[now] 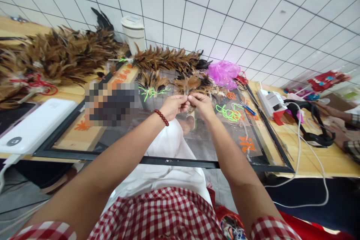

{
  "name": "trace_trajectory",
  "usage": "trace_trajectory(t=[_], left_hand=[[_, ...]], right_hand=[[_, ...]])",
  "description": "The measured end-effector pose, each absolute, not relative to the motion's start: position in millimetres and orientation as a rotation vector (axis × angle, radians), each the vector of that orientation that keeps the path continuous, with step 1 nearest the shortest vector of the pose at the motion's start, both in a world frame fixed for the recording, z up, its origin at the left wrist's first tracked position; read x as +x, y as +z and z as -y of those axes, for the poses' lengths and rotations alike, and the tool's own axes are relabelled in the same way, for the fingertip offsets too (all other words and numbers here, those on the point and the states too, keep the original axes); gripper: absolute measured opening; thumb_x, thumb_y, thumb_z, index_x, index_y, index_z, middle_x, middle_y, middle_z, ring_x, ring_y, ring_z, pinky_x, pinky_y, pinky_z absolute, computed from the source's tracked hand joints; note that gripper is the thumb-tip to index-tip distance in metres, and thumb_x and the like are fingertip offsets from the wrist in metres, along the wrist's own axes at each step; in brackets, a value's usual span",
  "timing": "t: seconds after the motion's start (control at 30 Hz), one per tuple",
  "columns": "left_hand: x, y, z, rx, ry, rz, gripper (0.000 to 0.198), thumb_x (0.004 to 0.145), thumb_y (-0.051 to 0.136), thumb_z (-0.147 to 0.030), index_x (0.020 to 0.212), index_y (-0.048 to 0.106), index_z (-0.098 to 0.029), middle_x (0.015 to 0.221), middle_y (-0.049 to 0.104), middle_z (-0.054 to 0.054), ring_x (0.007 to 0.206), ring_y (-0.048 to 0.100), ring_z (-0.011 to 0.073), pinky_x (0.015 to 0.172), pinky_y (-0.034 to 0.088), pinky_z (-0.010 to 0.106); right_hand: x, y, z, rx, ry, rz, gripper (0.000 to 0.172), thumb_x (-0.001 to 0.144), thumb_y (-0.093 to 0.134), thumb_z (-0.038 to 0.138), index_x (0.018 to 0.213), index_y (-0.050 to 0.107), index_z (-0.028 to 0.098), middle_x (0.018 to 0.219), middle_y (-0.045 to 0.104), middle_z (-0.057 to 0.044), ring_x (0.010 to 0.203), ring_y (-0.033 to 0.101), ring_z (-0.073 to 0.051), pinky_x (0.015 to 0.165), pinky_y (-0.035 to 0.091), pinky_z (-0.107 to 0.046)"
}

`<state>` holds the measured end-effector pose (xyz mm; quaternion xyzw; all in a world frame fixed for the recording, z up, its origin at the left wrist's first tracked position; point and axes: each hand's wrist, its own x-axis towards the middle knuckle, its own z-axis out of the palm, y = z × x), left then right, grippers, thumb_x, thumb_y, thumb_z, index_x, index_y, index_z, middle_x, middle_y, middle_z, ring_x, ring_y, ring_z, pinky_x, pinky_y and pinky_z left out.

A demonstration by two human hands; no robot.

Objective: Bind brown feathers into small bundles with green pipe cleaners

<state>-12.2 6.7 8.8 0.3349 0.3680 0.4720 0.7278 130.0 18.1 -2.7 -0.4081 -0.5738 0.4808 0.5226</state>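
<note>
Both my hands meet above the black-framed glass panel (180,162). My left hand (173,105), with a beaded bracelet (161,117) at its wrist, pinches the base of a small bunch of brown feathers (188,83). Thumb and fingers of my right hand (201,105) close on the same bunch from the other side. The feather tips fan away from me. To the left of the hands lies another feather bunch (152,81), with green cord (154,92) at its base. A loose coil of green cord (229,113) is at the right.
A long feather strip (168,60) and a white cup (133,33) line the tiled wall. A feather heap (64,52) and white power bank (38,125) are left. Pink plastic (223,73), blue-handled snips (249,108), a power strip (270,101) and another person's hand (337,131) are right.
</note>
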Motion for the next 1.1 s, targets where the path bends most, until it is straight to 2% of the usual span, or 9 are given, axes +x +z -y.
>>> trace_trajectory(t=[0.17,0.33,0.43,0.57,0.8,0.97,1.03,1.1], left_hand=[[-14,9,-6,0.767,0.965,-0.792,0.015,0.077,0.070,-0.022,0.078,0.066,-0.007,0.071,0.068,0.009,0.059,0.063,0.0115,0.056,0.051,0.022],[-14,7,-7,0.770,0.972,-0.772,0.017,0.075,0.072,-0.023,0.071,0.064,-0.008,0.060,0.061,0.004,0.049,0.056,0.0080,0.049,0.046,0.019],[-15,6,-7,0.786,0.944,-0.727,0.019,0.073,0.073,-0.024,0.067,0.062,-0.009,0.055,0.055,0.001,0.045,0.050,0.0065,0.043,0.040,0.018],[-16,7,-7,0.775,0.830,-0.684,0.018,0.072,0.074,-0.022,0.066,0.062,-0.009,0.055,0.053,0.001,0.047,0.049,0.0062,0.042,0.038,0.016],[-10,11,-2,1.007,0.875,-0.793,0.010,0.075,0.069,-0.017,0.072,0.066,-0.008,0.065,0.063,0.005,0.056,0.059,0.0096,0.055,0.050,0.022],[-1,10,1,1.110,1.017,-1.020,0.022,0.081,0.059,-0.012,0.059,0.059,-0.010,0.053,0.058,0.001,0.044,0.053,0.0071,0.047,0.044,0.020],[-1,10,1,1.098,1.044,-1.049,0.020,0.081,0.058,-0.012,0.061,0.061,-0.010,0.056,0.061,0.002,0.046,0.055,0.0079,0.047,0.045,0.020],[-2,11,-1,1.040,1.093,-1.044,0.016,0.081,0.060,-0.014,0.065,0.062,-0.010,0.058,0.063,0.003,0.047,0.057,0.0086,0.048,0.046,0.020]], right_hand=[[131,-4,-18,-0.998,1.126,1.300,0.026,0.063,0.076,0.043,0.071,0.069,0.020,0.069,0.064,0.002,0.064,0.056,-0.011,0.064,0.048,-0.026],[130,-1,-16,-0.962,1.024,1.338,0.023,0.066,0.075,0.041,0.070,0.068,0.020,0.067,0.063,0.002,0.063,0.055,-0.010,0.065,0.046,-0.026],[132,3,-14,-0.924,1.241,1.329,0.028,0.066,0.075,0.046,0.069,0.065,0.020,0.064,0.061,0.003,0.059,0.053,-0.009,0.060,0.045,-0.024],[136,6,-12,-0.919,1.482,1.306,0.038,0.057,0.080,0.050,0.061,0.060,0.018,0.059,0.058,0.003,0.055,0.051,-0.009,0.056,0.043,-0.024],[136,2,-17,-1.051,1.211,1.254,0.039,0.054,0.081,0.047,0.054,0.056,0.018,0.052,0.054,0.004,0.050,0.047,-0.009,0.051,0.039,-0.025],[132,3,-18,-1.098,1.028,1.378,0.038,0.059,0.077,0.049,0.051,0.054,0.018,0.052,0.052,0.004,0.053,0.045,-0.009,0.053,0.038,-0.025],[135,4,-18,-1.104,0.995,1.443,0.032,0.065,0.072,0.047,0.058,0.059,0.019,0.057,0.055,0.002,0.056,0.047,-0.011,0.056,0.040,-0.026],[143,5,-20,-1.109,0.911,1.567,0.023,0.069,0.069,0.041,0.074,0.066,0.019,0.068,0.061,0.000,0.064,0.053,-0.013,0.063,0.044,-0.028]])
